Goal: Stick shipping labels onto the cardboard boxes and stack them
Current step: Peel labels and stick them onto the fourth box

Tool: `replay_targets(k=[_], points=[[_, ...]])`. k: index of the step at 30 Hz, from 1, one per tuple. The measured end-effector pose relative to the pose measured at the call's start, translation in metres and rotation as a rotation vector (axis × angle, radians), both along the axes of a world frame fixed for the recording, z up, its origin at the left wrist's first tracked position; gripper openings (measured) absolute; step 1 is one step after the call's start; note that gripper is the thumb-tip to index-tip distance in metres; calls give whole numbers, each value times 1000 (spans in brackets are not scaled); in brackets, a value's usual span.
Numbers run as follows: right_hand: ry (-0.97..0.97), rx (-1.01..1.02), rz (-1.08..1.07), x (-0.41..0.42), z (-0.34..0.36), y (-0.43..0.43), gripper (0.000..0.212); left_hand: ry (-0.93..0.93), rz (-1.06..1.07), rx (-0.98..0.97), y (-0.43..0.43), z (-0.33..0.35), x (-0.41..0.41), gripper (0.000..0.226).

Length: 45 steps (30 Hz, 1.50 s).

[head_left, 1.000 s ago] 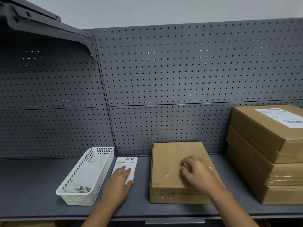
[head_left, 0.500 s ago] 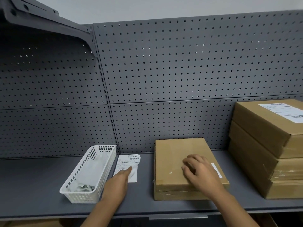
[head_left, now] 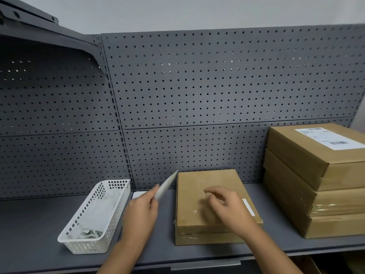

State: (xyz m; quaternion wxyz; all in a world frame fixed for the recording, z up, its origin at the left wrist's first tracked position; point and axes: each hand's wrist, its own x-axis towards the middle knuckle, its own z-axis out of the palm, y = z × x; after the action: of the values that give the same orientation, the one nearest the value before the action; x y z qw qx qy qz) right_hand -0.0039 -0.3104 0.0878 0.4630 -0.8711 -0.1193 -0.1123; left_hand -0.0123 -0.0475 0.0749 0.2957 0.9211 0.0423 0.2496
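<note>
A flat cardboard box (head_left: 199,182) lies on the grey shelf (head_left: 29,224) in the middle, its top bare of any label. My right hand (head_left: 227,206) hovers over the box's top with fingers loosely curled, holding nothing. My left hand (head_left: 141,214) is just left of the box and pinches a white shipping label (head_left: 166,186), lifted edge-on and pointing up toward the box's far left corner. Another label (head_left: 138,194) lies on the shelf behind my left hand. At the right stands a stack of three boxes (head_left: 316,180); the top one bears a label (head_left: 329,138).
A white plastic basket (head_left: 94,216) with paper scraps inside stands left of my left hand. A grey pegboard wall (head_left: 197,95) closes the back. An upper shelf bracket (head_left: 49,36) juts out at top left. The shelf's front edge runs below my forearms.
My left hand has picked the label up from the shelf and raised it toward the box. My right hand has lifted slightly off the box top.
</note>
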Motion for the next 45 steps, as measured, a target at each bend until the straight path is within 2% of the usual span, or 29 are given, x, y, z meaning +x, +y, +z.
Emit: replay_targets(k=[2,6,9,18,24,34,45], points=[[23,150,44,-11,11,10,21,-45,-47,-4,-20,12,-6,43],[51,261,179,-25,23,22,33,-40,-143,32,-58,17,-19,46],[89,359,253,-29,23,23,21,-41,-206,4,-77,12,-26,47],[144,568,263,-29,6,14,25,30,-356,-90,-93,6,-32,51],[117,601,216,-28,0,10,26,41,-420,-149,-93,1,-32,48],[83,639,176,-28,-1,11,20,-16,-479,-432,-94,6,-36,33],[20,650,110,-29,-8,12,16,39,-505,-483,-95,5,-37,31]])
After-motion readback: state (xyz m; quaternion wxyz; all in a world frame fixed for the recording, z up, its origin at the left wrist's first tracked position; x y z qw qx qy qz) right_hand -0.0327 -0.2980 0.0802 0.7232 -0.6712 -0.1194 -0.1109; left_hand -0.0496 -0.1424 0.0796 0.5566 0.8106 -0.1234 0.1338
